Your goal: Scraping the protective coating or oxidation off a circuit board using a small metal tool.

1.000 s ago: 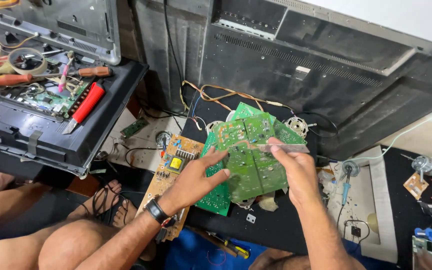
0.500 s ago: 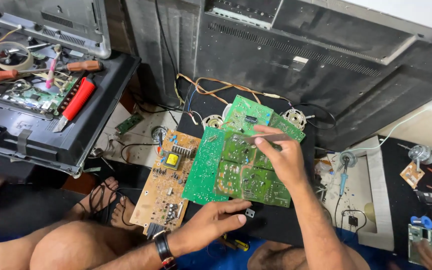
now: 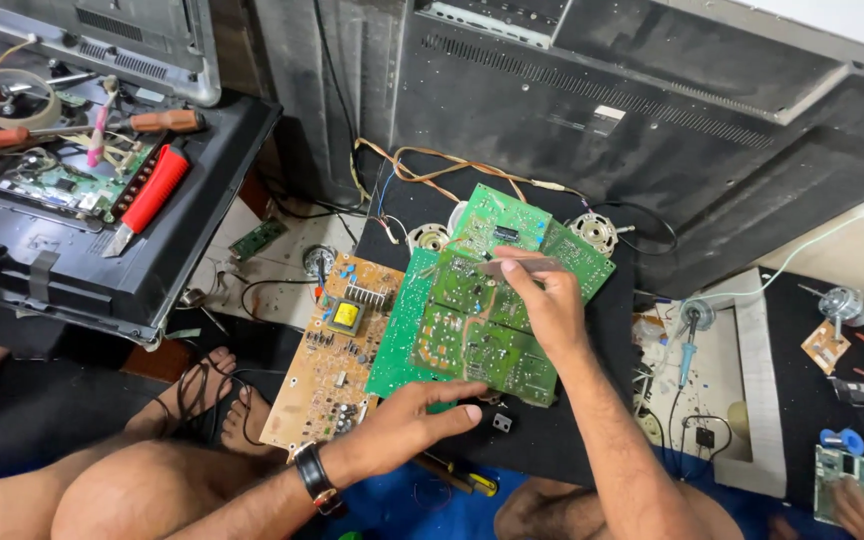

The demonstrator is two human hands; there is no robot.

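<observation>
Pinching a green circuit board [image 3: 472, 330], right hand [image 3: 542, 305] and left hand [image 3: 407, 425] overlap 1 brown board [image 3: 337, 350] beside 2 motors [image 3: 592, 232]

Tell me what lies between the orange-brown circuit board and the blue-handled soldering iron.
In the head view, the green circuit boards lie between the orange-brown circuit board and the blue-handled soldering iron, with the right hand on them.

Green board [image 3: 472, 335], solder side up w/ pale traces, lies tilted atop a 2nd green board [image 3: 512, 225] on a black mat. Left hand [image 3: 407, 425] grips its near edge, right hand [image 3: 542, 300] rests on its top w/ fingers at the far edge. Tan board [image 3: 337, 350] w/ yellow transformer sits just beside, to the left.
</observation>
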